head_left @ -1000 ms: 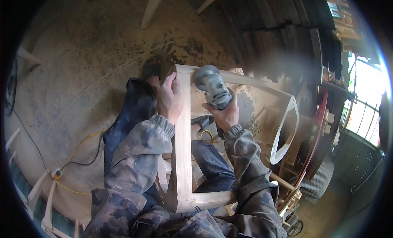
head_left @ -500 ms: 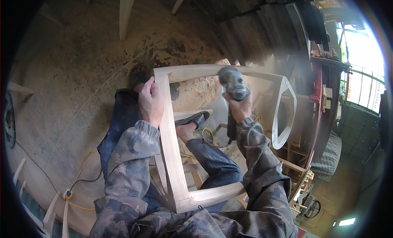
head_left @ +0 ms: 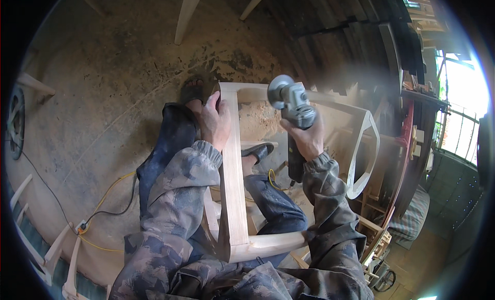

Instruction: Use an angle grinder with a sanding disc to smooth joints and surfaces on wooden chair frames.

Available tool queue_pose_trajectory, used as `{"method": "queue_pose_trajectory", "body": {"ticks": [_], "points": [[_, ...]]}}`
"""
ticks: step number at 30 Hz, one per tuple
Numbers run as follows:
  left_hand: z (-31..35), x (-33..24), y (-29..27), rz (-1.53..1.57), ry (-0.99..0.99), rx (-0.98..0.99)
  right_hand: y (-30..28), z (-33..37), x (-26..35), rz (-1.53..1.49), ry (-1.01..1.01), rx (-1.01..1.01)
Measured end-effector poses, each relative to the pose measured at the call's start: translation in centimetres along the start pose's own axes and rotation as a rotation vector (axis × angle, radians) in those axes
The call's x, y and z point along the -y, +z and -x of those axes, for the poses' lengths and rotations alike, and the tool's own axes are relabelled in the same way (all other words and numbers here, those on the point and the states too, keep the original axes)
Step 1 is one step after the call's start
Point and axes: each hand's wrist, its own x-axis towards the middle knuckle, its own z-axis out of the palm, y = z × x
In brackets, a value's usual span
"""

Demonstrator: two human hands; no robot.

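A pale wooden chair frame (head_left: 233,171) lies across my lap, with a long rail on the left, a far rail and a near rail. My left hand (head_left: 215,123) is wrapped round the far left corner, thumb and fingers on the left rail. In my right hand (head_left: 308,138) is an angle grinder (head_left: 298,106), gripped by its body. Its round disc (head_left: 281,91) is tilted up at the far rail; whether it touches the wood I cannot tell. A looped wooden piece (head_left: 375,158) joins the frame's right side.
Dark boards (head_left: 340,55) stand stacked at the far right, blurred by dust. A yellow cord (head_left: 111,191) and a plug connection (head_left: 82,226) lie on the floor at left. Several curved wooden legs (head_left: 190,13) stick into view around the edges. A wheel (head_left: 16,122) is at far left.
The whole scene has shifted rightward in the view. The angle grinder has turned, so its disc face now shows above the far rail. My left hand keeps its hold on the corner.
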Motion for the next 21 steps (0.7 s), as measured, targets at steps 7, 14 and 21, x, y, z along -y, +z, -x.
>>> {"method": "queue_pose_trajectory", "body": {"ticks": [7,14,21], "points": [[0.4,-2.0,0.2,-0.388,0.583,-0.128,-9.2,2.5,0.8,-0.470,-0.288,-0.481],[13.3,-9.0,-3.4,-0.233,0.518,0.502,-24.9,8.1,-3.3,-0.255,-0.551,-1.177],[22.6,-13.0,-3.1,-0.258,0.623,0.588,-33.9,21.3,-7.7,0.136,-0.491,-1.471]]}}
